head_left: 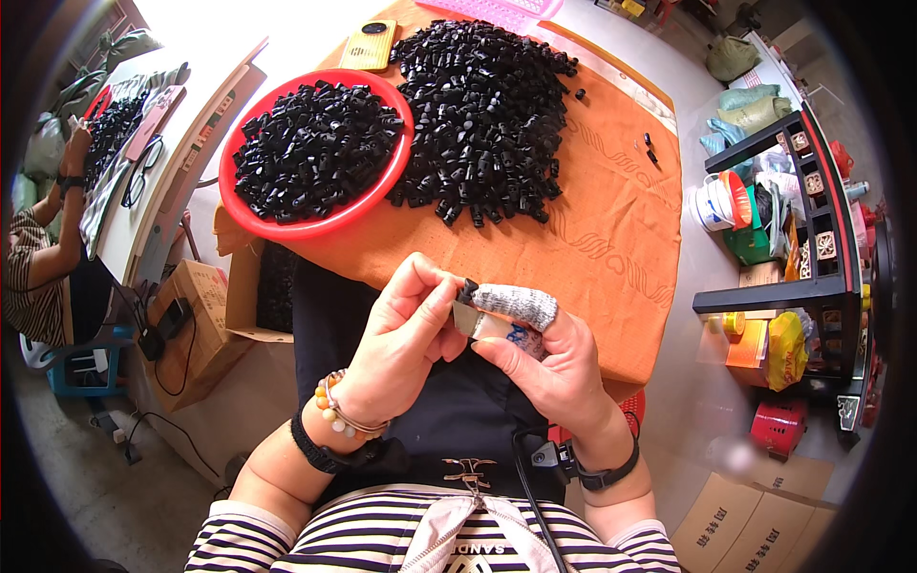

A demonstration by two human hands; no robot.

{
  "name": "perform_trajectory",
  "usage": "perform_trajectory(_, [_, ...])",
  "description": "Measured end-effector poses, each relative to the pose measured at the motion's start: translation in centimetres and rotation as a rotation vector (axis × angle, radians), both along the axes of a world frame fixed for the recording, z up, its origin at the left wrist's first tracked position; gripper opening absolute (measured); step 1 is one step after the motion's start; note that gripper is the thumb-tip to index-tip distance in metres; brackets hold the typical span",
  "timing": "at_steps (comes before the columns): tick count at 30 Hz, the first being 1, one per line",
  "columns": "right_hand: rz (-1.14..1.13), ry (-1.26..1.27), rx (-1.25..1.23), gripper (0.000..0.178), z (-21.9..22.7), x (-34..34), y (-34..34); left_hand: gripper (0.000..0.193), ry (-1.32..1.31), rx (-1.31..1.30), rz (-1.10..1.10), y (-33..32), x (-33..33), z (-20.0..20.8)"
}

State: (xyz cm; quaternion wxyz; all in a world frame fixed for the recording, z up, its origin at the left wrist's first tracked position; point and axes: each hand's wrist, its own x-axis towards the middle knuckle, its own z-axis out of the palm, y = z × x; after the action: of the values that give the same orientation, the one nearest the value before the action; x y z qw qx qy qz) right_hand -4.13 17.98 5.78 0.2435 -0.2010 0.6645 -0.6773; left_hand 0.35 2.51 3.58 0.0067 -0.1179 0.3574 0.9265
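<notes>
I have both hands close together at mid-view, in front of the dark-clothed lap and at the near edge of the bench (611, 277), which is spread with orange cloth. My left hand (413, 307) is pinched, thumb against fingers, on a small black part (466, 290), which sits right at its fingertips and meets the right hand's covered index finger. My right hand (554, 363) is closed around a small flat piece (479, 326), pale with a greyish end, its thumb pressing from the near side; I can't tell exactly what that piece is. A grey knitted finger sleeve (516, 303) covers the right index finger. Beyond and to the left of the left hand, I see a red basin (228, 172) filled with black parts. Straight beyond both hands, and just beside the basin, lies a broad heap (482, 124) of similar black parts. A few loose pieces (651, 153) lie beyond the right hand and off to its right. Left of the left hand, below bench level, an open carton (245, 286) also holds dark pieces. Far to the left, a co-worker's hand (76, 141) is near another dark pile (115, 134).
</notes>
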Motion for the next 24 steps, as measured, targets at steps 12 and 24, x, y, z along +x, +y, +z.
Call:
perform_trajectory(12, [0.012,-0.03,-0.028,0.029,-0.01,0.03,0.02,0.008,-0.003,-0.015,0.004,0.03,-0.05,0.01])
perform_trajectory(24, [0.012,0.05,0.008,0.027,-0.16,-0.22,0.03,0.009,0.013,-0.003,-0.005,0.03,-0.15,-0.08])
